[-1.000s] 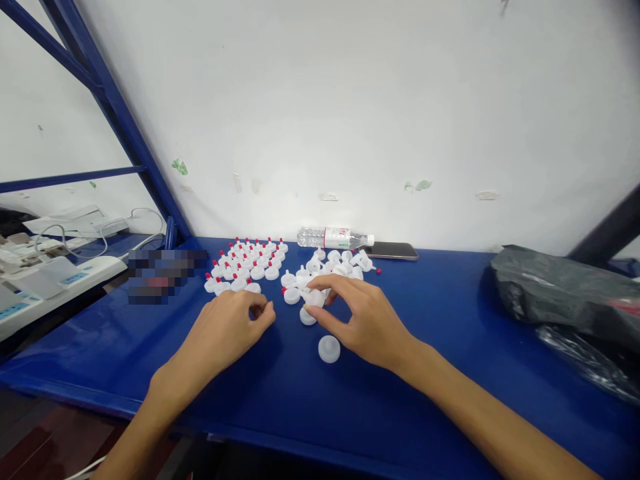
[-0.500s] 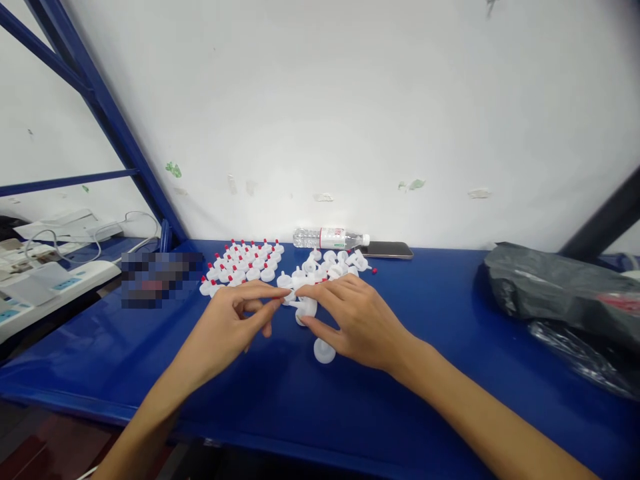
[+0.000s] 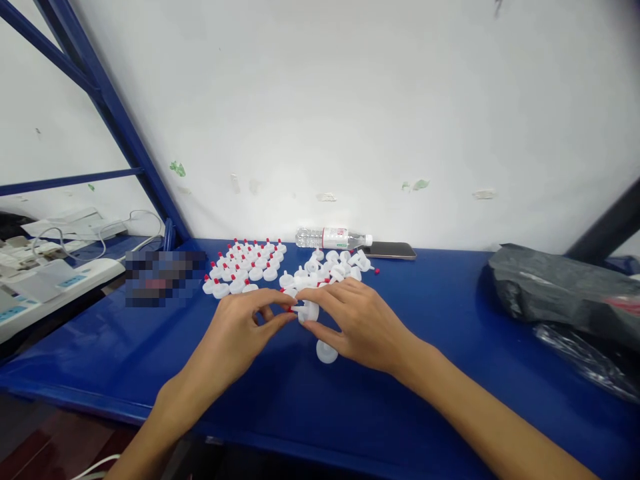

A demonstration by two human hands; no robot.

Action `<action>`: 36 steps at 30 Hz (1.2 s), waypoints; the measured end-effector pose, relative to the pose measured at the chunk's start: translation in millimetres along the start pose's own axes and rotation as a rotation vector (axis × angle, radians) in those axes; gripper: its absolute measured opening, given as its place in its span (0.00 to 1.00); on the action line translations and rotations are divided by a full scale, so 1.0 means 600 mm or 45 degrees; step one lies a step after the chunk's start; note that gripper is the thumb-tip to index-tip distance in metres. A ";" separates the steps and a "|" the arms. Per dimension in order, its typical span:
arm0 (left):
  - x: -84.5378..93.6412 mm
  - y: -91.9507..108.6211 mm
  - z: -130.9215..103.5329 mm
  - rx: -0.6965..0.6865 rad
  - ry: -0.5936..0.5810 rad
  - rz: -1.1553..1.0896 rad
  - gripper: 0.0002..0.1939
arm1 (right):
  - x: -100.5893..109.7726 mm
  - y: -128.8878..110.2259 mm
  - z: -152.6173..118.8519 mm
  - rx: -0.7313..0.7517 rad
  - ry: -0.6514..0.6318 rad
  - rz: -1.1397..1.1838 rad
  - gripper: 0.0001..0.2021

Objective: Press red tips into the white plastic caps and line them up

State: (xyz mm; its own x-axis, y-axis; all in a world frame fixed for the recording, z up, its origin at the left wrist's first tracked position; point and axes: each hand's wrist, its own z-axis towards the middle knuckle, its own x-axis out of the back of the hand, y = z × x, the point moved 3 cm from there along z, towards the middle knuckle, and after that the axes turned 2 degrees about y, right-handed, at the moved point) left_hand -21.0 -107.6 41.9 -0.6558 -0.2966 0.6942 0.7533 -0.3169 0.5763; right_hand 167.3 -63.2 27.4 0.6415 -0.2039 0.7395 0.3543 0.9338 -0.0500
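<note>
My right hand [image 3: 350, 320] holds a white nozzle cap [image 3: 311, 311] between thumb and fingers, its narrow tip pointing left. At that tip, my left hand [image 3: 255, 320] pinches a small red cap [image 3: 291, 309]. A loose white cap [image 3: 327, 351] lies on the blue table just below my right hand. Behind my hands is a pile of white caps [image 3: 335, 265], with a few red bits among them. Left of the pile, several white caps with red tips [image 3: 256, 262] stand upright in rows.
A water bottle [image 3: 333, 238] and a phone [image 3: 393, 251] lie along the wall. A red cap [image 3: 377, 271] sits right of the pile. Grey plastic bags [image 3: 560, 287] are at the right, white power strips [image 3: 75, 283] at the left, near a blue frame post [image 3: 120, 127].
My left hand now has a red cap at its fingertips, against the nozzle tip. The white cap in my right hand shows more plainly, tip leftward. The view has shifted slightly.
</note>
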 end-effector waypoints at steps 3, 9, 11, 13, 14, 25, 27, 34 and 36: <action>0.000 0.003 0.002 -0.031 -0.009 -0.058 0.07 | 0.000 0.001 -0.001 -0.015 -0.013 -0.011 0.16; -0.006 0.004 -0.001 -0.044 -0.059 -0.184 0.07 | 0.002 -0.002 -0.001 0.007 -0.015 -0.066 0.20; -0.008 0.006 -0.002 -0.047 -0.024 -0.181 0.06 | 0.003 -0.002 0.000 0.029 0.004 -0.070 0.21; -0.008 0.007 -0.002 0.001 0.026 -0.215 0.05 | 0.004 -0.001 -0.001 0.020 0.040 -0.048 0.21; -0.008 0.008 -0.002 0.046 0.043 -0.257 0.05 | 0.005 0.000 -0.001 0.008 0.063 -0.028 0.21; 0.023 -0.005 -0.001 0.195 0.176 -0.016 0.15 | 0.014 -0.009 0.004 -0.177 0.145 0.098 0.20; 0.035 -0.025 0.003 0.137 0.223 0.192 0.14 | 0.019 -0.009 0.006 -0.193 0.143 0.077 0.18; 0.021 -0.078 0.023 0.161 -0.118 0.487 0.12 | 0.021 -0.008 0.008 -0.140 0.120 0.042 0.16; 0.017 -0.080 0.025 0.189 -0.085 0.467 0.13 | 0.020 -0.010 0.008 -0.117 0.122 0.040 0.17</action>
State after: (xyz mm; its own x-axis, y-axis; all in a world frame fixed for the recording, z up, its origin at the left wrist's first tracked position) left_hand -62.7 -81.9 27.7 -0.3412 -0.3051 0.8891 0.9389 -0.0661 0.3377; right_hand 169.6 -69.8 39.8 0.7139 -0.2060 0.6693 0.3910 0.9101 -0.1370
